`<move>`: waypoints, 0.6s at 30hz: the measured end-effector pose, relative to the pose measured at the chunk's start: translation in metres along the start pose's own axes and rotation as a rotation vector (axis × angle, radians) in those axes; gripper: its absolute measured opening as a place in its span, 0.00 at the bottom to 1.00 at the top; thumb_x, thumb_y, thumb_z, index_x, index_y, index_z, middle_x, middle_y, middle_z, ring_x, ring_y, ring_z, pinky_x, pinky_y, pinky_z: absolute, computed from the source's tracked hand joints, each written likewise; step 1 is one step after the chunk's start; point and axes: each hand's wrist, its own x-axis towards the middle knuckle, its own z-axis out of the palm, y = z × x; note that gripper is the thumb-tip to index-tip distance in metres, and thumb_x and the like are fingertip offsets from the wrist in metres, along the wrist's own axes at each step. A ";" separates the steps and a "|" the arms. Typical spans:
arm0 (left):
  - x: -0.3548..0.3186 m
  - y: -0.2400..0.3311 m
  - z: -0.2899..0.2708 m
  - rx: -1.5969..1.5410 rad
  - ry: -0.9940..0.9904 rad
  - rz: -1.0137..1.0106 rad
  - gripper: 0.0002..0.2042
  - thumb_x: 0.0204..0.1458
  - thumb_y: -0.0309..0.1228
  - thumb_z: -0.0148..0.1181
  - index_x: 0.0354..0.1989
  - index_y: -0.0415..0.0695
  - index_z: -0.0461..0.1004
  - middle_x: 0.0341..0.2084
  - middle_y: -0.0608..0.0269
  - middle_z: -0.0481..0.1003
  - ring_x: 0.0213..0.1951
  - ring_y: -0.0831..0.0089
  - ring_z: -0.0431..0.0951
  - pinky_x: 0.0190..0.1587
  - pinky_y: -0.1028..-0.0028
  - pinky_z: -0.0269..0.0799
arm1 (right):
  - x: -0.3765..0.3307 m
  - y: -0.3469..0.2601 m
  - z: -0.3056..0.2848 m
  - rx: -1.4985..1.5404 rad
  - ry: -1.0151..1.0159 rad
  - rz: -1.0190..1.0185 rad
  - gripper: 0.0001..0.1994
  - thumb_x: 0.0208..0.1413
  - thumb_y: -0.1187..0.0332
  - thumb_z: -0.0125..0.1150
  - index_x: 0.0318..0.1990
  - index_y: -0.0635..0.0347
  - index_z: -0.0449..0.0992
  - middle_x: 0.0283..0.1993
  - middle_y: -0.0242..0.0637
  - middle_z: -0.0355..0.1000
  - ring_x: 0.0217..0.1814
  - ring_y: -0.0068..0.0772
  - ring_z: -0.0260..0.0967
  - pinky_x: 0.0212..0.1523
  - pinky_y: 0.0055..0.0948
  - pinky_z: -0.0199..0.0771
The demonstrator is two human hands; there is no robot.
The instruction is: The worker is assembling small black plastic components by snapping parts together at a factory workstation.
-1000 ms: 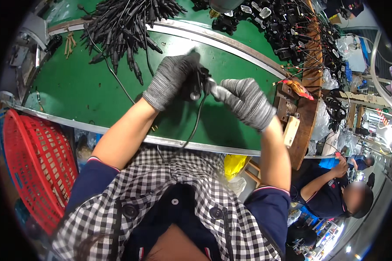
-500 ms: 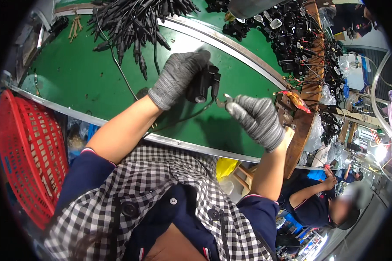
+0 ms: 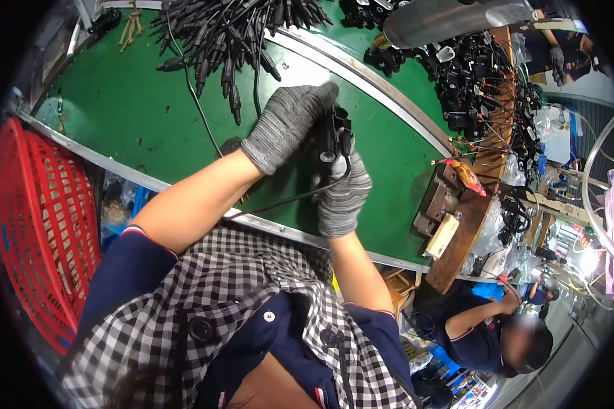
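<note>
My left hand [image 3: 290,126], in a grey knit glove, is closed on a black plastic housing [image 3: 327,155] with a round end, held above the green worktop [image 3: 382,211]. From its right side a thin black cable [image 3: 290,200] bends down and runs left to the table's front edge. My right hand [image 3: 346,198], gloved alike, is closed against the housing's lower right side, by the cable. The housing hides its fingertips, and anything pinched in them cannot be made out.
A pile of black cables with connectors [image 3: 232,34] lies at the back. A grey metal cylinder [image 3: 443,24] overhangs black parts [image 3: 464,88]. At right are a metal block [image 3: 440,198] and a wooden board [image 3: 467,238]; at left, a red basket [image 3: 31,238]. A co-worker [image 3: 488,334] sits lower right.
My right hand has moved left, from holding a small metal piece beside the housing to touching the housing. That metal piece is now out of sight. My left hand keeps its hold.
</note>
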 end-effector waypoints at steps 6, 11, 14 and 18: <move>-0.009 0.017 -0.001 -0.309 -0.054 -0.116 0.17 0.56 0.43 0.48 0.30 0.41 0.74 0.21 0.67 0.73 0.23 0.83 0.71 0.29 0.82 0.67 | 0.066 0.007 -0.077 -0.161 -0.967 0.044 0.08 0.54 0.67 0.53 0.29 0.62 0.73 0.18 0.41 0.65 0.18 0.36 0.63 0.24 0.32 0.64; -0.009 0.020 0.003 -0.029 -0.146 -0.093 0.18 0.55 0.44 0.49 0.29 0.40 0.74 0.19 0.68 0.73 0.21 0.83 0.70 0.26 0.82 0.67 | 0.107 -0.018 -0.083 -0.441 -1.127 -0.141 0.10 0.54 0.64 0.54 0.26 0.62 0.72 0.17 0.47 0.62 0.19 0.47 0.62 0.23 0.36 0.62; -0.004 0.017 0.004 0.027 -0.132 -0.112 0.19 0.55 0.45 0.50 0.28 0.38 0.74 0.17 0.67 0.72 0.19 0.82 0.70 0.24 0.81 0.67 | 0.120 -0.018 -0.072 -0.488 -1.217 -0.245 0.13 0.52 0.61 0.55 0.24 0.61 0.70 0.16 0.48 0.60 0.20 0.51 0.60 0.22 0.38 0.60; -0.008 0.008 0.005 0.178 -0.125 -0.036 0.20 0.53 0.45 0.51 0.24 0.38 0.74 0.14 0.62 0.73 0.17 0.77 0.74 0.23 0.76 0.70 | 0.117 -0.009 -0.065 -0.493 -1.326 -0.169 0.13 0.51 0.61 0.56 0.23 0.61 0.71 0.16 0.48 0.61 0.20 0.51 0.61 0.22 0.38 0.61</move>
